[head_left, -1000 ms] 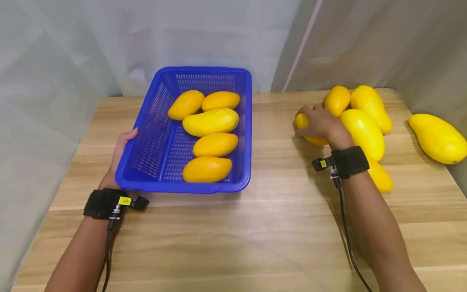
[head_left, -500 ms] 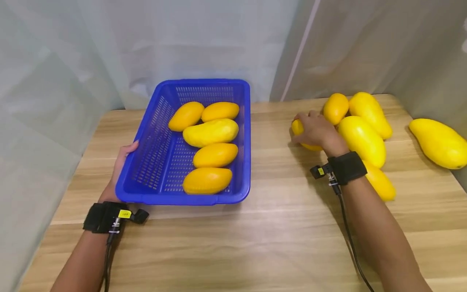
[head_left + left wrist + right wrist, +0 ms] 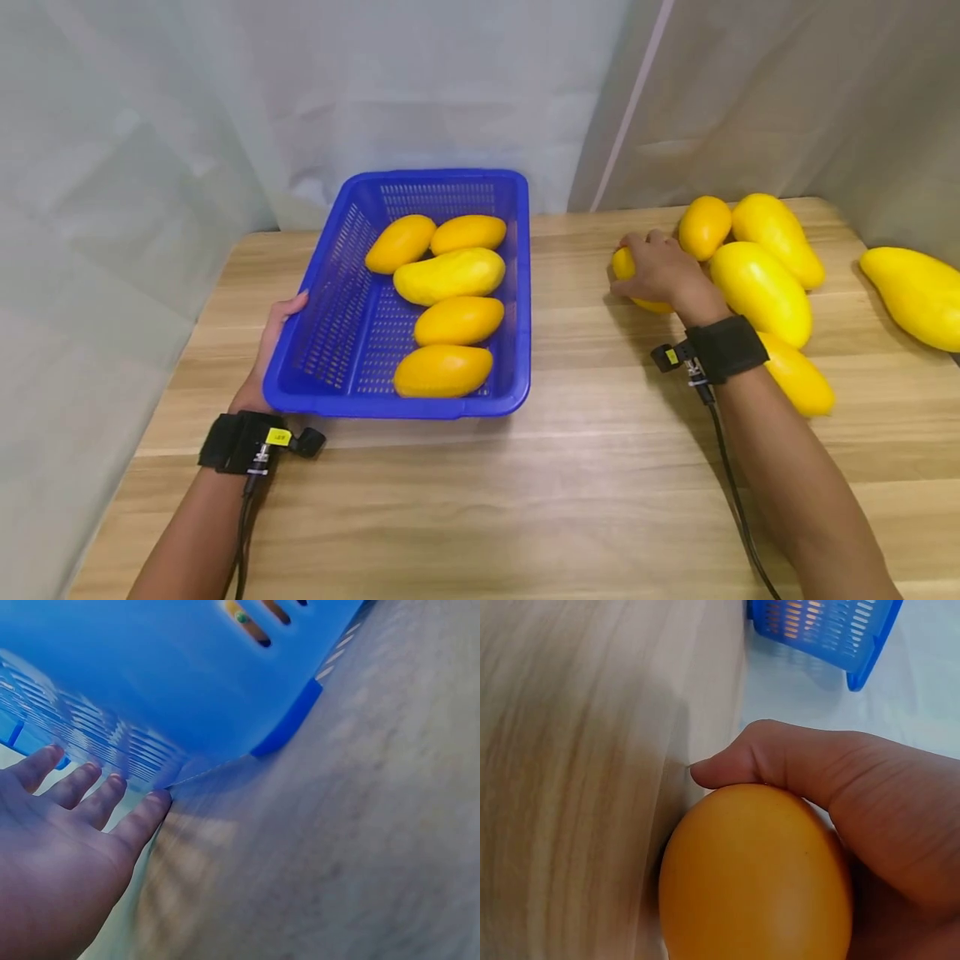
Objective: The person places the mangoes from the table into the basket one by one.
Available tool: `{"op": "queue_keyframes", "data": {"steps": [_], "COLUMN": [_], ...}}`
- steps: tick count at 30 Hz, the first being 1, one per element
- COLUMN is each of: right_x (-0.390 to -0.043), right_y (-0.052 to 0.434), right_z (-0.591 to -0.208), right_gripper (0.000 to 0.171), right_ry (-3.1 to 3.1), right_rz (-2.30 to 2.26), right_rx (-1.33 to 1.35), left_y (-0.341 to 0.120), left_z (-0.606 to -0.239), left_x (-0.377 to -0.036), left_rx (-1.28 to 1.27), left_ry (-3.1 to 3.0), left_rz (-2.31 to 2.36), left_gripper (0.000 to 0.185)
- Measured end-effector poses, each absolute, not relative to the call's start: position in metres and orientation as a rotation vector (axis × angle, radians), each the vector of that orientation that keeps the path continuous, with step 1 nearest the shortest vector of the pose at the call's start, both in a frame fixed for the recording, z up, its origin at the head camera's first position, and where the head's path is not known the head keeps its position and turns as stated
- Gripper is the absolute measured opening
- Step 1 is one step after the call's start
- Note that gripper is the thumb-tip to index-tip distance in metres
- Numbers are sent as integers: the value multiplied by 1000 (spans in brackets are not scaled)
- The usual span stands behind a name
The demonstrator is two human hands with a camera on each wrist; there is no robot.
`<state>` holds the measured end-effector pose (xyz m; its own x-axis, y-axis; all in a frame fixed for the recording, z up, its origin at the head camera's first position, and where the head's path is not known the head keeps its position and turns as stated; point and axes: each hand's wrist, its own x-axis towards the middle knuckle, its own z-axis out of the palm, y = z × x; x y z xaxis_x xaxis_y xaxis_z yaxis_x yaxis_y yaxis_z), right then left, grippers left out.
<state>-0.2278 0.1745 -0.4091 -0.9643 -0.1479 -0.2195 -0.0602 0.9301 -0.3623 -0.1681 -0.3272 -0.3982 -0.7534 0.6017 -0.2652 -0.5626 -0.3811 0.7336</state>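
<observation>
In the head view, a blue perforated basket (image 3: 345, 412) stands left of centre with several yellow mangoes (image 3: 448, 277) along its right side. My left hand (image 3: 279, 327) is at the basket's left wall, its thumb at the rim. The left wrist view shows the fingers (image 3: 139, 821) stretched out straight, their tips at the slotted side. To the right, my right hand (image 3: 660, 271) grips an orange-yellow mango (image 3: 754, 877) from above, close over the tabletop. Thumb and palm lie round this mango in the right wrist view. The hand hides much of it in the head view.
Several loose mangoes, including a large one (image 3: 761, 293), cluster just right of my right hand. Another big mango (image 3: 917, 296) lies by the table's right edge. A pale curtain (image 3: 420, 83) hangs behind the wooden table (image 3: 480, 508). Cables run from both wrist cameras.
The head view has shifted, so everything sits lower in the picture than a second ago. My right hand still grips the same mango, and my left hand stays at the basket.
</observation>
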Motion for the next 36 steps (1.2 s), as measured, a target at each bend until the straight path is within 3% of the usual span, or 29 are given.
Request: {"op": "queue_keyframes", "data": {"steps": [10,18,26,36], "right_x": [-235,-223,-213,-217], "right_y": [163,166,180,183], "right_z": [-401,-398,-394,-391], "right_gripper": [84,106,108,98], "right_ry": [2839,2735,2669,2723], "right_rz": [-548,-588,-577,-650], "right_rx": [-125,-51,35,25], "left_y": [-341,-345,-338,-329], "left_z": [-401,-389,-391,-403], "left_x": [-165,-166,-172,-171], "left_rx": [89,98,94,48], "left_ry": [953,1033,1105,1186], "left_rz": [2225,2179,2134,2152], "left_gripper": [54,54,56,65]}}
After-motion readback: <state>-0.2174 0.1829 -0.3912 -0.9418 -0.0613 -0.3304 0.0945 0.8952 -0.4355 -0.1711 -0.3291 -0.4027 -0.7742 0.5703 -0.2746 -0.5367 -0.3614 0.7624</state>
